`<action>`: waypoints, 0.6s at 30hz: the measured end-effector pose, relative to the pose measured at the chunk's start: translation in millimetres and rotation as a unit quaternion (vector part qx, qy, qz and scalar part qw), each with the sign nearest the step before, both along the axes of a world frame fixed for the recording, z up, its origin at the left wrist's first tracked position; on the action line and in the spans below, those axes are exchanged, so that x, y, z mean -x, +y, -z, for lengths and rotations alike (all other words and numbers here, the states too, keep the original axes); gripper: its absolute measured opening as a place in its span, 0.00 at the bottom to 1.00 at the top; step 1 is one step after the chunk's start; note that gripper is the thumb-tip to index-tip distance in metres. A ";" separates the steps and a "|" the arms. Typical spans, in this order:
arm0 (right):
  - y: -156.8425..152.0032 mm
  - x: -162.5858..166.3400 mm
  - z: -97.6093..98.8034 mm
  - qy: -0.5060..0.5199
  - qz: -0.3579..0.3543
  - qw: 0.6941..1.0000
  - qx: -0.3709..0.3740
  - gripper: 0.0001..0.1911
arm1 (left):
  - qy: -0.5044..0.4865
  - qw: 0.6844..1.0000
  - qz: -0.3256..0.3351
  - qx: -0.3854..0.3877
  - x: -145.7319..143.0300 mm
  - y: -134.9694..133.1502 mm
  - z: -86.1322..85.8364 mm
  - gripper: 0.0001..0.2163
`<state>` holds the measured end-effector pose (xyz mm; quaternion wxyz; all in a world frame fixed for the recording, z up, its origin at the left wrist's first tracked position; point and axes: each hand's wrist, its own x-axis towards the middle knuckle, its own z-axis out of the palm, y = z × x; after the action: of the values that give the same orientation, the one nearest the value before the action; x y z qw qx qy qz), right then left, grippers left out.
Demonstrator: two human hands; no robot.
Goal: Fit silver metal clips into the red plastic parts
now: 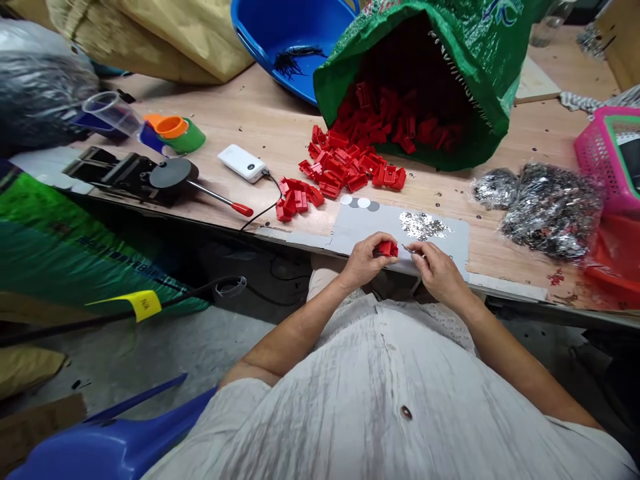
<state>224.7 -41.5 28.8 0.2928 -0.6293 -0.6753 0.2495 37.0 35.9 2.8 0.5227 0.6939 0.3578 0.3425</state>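
Observation:
My left hand is closed round a small red plastic housing, its open end facing right. Just to the right, my right hand pinches a tiny metal piece, its tip pointing at the housing but apart from it. Both hands are over the near edge of a grey mat. Beyond them on the mat lies a pile of small shiny metal pieces. Many more red housings are heaped on the table, spilling from a green sack.
A white power bank with a black cable lies left of the heap. Further left is a lever-handled hand press. A blue basin stands behind. On the right are plastic bags of metal parts and a pink basket.

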 end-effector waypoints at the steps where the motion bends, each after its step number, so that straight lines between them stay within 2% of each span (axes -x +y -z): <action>1: -2.6 -1.9 -0.8 0.013 -0.003 1.000 0.004 0.11 | -0.016 1.000 -0.007 0.011 -0.4 -3.1 -0.1 0.14; 3: -8.4 -3.8 -2.8 0.037 -0.019 0.999 0.026 0.13 | -0.068 0.996 -0.021 0.048 -2.0 -9.7 -2.6 0.15; 5: -14.1 -3.6 -5.9 0.050 -0.042 0.996 0.053 0.17 | -0.143 0.982 -0.027 0.119 -4.3 -16.2 -8.2 0.17; 8: -20.2 -0.9 -12.2 0.053 -0.070 0.994 0.069 0.23 | -0.251 0.932 -0.024 0.261 -7.0 -24.3 -20.1 0.17; 11: -22.6 1.8 -18.0 0.058 -0.082 0.993 0.056 0.24 | -0.306 0.874 -0.014 0.378 -7.9 -30.4 -29.8 0.14; 14: -22.9 2.9 -21.5 0.046 -0.072 0.996 0.040 0.23 | -0.336 0.827 -0.004 0.450 -8.6 -35.2 -33.9 0.13; 18: -22.9 2.6 -23.7 0.031 -0.056 0.998 0.024 0.20 | -0.358 0.787 -0.013 0.501 -11.4 -39.7 -35.2 0.09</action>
<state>222.1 -64.5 52.5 0.2837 -0.5893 -0.6939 0.3013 48.3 -3.8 38.0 0.8833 0.1568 0.2751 0.3458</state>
